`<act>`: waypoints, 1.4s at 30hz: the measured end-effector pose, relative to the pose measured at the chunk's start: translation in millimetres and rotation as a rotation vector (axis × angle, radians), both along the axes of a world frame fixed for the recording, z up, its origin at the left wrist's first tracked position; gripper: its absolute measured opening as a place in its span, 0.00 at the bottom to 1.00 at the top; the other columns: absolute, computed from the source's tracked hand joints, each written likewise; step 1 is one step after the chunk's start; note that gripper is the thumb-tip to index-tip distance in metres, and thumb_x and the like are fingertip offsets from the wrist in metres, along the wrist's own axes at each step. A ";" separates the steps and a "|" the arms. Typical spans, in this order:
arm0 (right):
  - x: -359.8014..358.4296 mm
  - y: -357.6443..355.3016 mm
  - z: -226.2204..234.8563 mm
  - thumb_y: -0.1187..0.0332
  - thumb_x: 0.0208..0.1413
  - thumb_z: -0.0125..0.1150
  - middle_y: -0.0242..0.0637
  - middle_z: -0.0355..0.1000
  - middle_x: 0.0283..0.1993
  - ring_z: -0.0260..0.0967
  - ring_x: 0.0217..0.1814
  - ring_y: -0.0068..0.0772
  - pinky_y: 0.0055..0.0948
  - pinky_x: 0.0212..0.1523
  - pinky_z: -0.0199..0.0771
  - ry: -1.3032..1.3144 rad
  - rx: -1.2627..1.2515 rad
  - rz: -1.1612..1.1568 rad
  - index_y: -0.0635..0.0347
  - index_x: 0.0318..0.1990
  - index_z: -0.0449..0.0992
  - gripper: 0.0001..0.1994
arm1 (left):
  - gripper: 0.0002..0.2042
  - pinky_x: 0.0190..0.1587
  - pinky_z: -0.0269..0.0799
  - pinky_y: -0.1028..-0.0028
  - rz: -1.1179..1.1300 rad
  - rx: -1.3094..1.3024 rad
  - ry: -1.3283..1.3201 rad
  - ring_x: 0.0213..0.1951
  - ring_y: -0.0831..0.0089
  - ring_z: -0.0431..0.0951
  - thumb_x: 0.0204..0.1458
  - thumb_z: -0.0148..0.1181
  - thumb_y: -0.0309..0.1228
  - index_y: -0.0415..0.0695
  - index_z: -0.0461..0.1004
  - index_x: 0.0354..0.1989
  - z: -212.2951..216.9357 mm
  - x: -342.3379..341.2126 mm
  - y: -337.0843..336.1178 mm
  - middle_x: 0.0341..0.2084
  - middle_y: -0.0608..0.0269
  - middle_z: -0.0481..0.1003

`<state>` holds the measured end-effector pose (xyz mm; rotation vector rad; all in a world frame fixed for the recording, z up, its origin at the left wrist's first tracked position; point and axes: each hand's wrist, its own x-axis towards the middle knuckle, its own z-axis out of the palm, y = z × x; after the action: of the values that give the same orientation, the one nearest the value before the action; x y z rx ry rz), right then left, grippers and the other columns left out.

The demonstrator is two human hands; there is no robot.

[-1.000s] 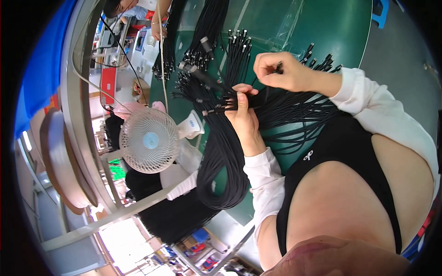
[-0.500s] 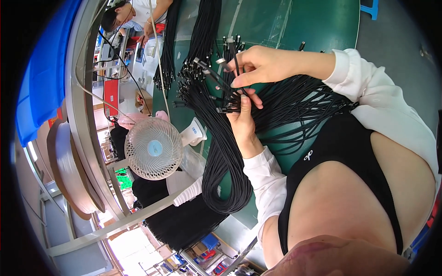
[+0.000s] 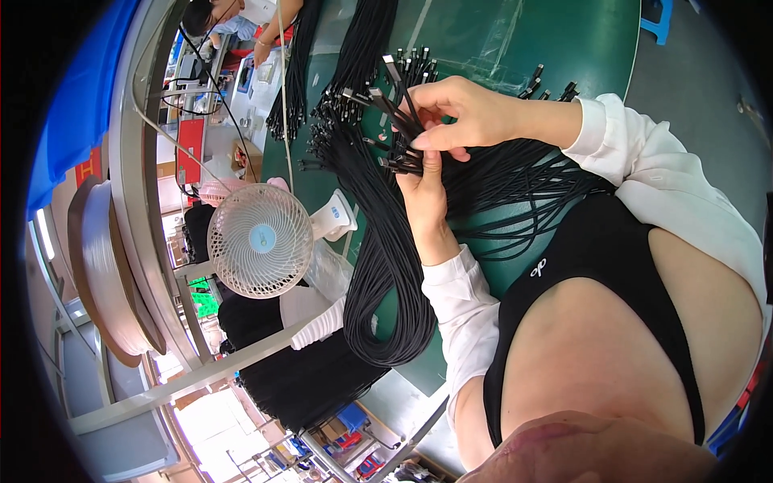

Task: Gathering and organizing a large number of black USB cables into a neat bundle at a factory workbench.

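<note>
My left hand (image 3: pixel 425 193) is closed round a bunch of black cables, its thumb pressing just below their metal plugs (image 3: pixel 393 164). Right above it, my right hand (image 3: pixel 469 114) pinches several black cable ends (image 3: pixel 396 103) between thumb and fingers, with their flat metal plugs pointing up and left. The two hands nearly touch. Part of my right hand's fingers is hidden behind the cables. Loose lengths of black cable (image 3: pixel 523 189) spread to the right under my right forearm. A looped bundle of the same cables (image 3: pixel 385 266) lies just left of my left hand.
More cable bundles (image 3: pixel 366 48) lie on the green table (image 3: pixel 555 40) at the far side. A white fan (image 3: pixel 262 240) stands left of the looped bundle, by a metal frame (image 3: pixel 185 394). A co-worker (image 3: pixel 270 24) sits at the upper left. A large spool (image 3: pixel 113 274) hangs at the left.
My right hand has come down closer to my left thumb, and the cable ends in it now bunch more tightly together. The whole view has shifted slightly.
</note>
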<state>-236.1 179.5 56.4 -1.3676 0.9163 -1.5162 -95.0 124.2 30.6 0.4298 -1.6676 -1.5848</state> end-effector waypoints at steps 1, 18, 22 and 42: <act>0.8 2.3 3.0 0.67 0.51 0.56 0.35 0.67 0.24 0.60 0.14 0.18 0.17 0.14 0.59 0.007 0.061 -0.048 0.67 0.39 0.68 0.12 | 0.14 0.34 0.68 0.74 -0.002 0.001 -0.001 0.27 0.73 0.71 0.54 0.51 0.33 0.35 0.65 0.44 -1.4 1.3 -1.0 0.27 0.59 0.71; -0.1 0.0 -12.1 0.69 0.56 0.51 0.33 0.71 0.29 0.65 0.29 0.19 0.19 0.30 0.67 -0.192 0.069 -0.290 0.67 0.40 0.70 0.10 | 0.09 0.36 0.68 0.72 0.168 0.088 0.095 0.29 0.71 0.72 0.55 0.49 0.31 0.37 0.65 0.34 -8.6 -8.2 -0.6 0.27 0.58 0.71; -7.7 1.8 -18.5 0.69 0.54 0.51 0.33 0.68 0.21 0.61 0.21 0.20 0.21 0.24 0.62 0.321 0.050 -0.249 0.67 0.34 0.70 0.08 | 0.08 0.30 0.62 0.77 0.092 0.136 0.223 0.23 0.77 0.65 0.54 0.51 0.32 0.40 0.65 0.33 -9.9 5.9 -21.0 0.21 0.63 0.68; -13.5 7.9 -25.6 0.61 0.47 0.62 0.38 0.72 0.21 0.71 0.24 0.24 0.20 0.24 0.69 0.267 0.313 0.022 0.69 0.29 0.72 0.16 | 0.09 0.36 0.64 0.72 0.122 0.199 0.247 0.29 0.72 0.69 0.52 0.54 0.33 0.39 0.66 0.33 -8.9 3.5 -3.3 0.26 0.57 0.71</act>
<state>-249.5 187.4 30.8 -1.3602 1.2424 -1.1312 -91.5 120.9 21.7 0.4106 -1.2812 -1.6465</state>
